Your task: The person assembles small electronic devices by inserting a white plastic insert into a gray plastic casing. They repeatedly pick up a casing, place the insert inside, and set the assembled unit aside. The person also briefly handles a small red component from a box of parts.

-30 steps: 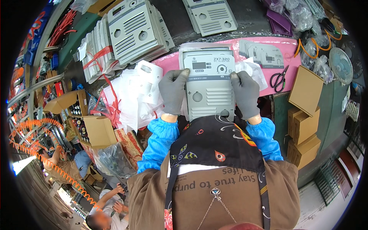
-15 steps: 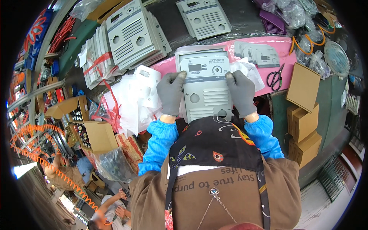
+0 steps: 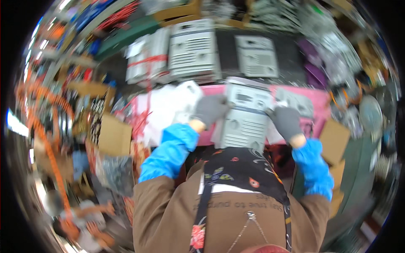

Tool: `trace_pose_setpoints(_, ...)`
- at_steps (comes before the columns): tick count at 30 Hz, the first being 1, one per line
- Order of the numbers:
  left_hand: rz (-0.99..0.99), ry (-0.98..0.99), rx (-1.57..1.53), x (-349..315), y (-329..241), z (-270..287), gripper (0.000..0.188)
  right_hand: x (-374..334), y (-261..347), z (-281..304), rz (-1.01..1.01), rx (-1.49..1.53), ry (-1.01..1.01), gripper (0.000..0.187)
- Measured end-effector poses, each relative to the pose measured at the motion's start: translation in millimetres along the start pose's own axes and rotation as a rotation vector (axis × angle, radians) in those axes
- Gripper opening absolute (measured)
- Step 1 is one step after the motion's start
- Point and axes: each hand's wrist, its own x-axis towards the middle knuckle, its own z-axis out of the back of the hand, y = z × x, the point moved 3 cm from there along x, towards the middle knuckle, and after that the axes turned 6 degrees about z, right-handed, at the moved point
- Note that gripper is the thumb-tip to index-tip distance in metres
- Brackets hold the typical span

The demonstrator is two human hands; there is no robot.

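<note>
A light grey front panel (image 3: 246, 110) with slots, a dark display window and round holes lies between my hands, its lower edge close to my apron. On its left edge, my left hand (image 3: 211, 110) in a grey glove grips with the thumb on top. My right hand (image 3: 287, 121), gloved the same way, pinches the opposite edge; motion blur softens its fingers. Other panels show behind the top of the held one. Pink sheeting (image 3: 213, 90) spreads beneath, with flat grey panel pieces (image 3: 295, 101) past my right hand.
Stacked grey panels (image 3: 192, 50) stand at the back left, beside a bundle tied with red strap (image 3: 147, 59). Another panel (image 3: 257, 57) lies behind. White wrapping (image 3: 164, 109) is at left, cardboard boxes (image 3: 334, 141) at right. A person (image 3: 86, 227) sits at the lower left.
The whole view has swung, so the bench and stacks appear shifted right and more level. Both hands stay at the panel's edges; my forearms now spread wider.
</note>
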Motion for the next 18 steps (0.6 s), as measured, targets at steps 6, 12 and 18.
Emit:
trace_pose_setpoints(6, 0.16, -0.149, -0.385, -51.1, 10.9, -31.2, 0.048, -38.7, 28.5, -37.5, -0.417, 0.59, -0.049, 0.043)
trace_pose_setpoints(12, 0.097, 0.082, -0.846, -54.3, 7.0, -33.4, 0.049, -47.0, 37.4, -1.7, -0.429, 0.827, -0.132, 0.041)
trace_pose_setpoints(18, -0.245, 0.011, -1.002, -50.2, -67.1, 18.9, 0.045, -27.2, 45.8, 46.3, -0.351, 1.478, -0.385, 0.039)
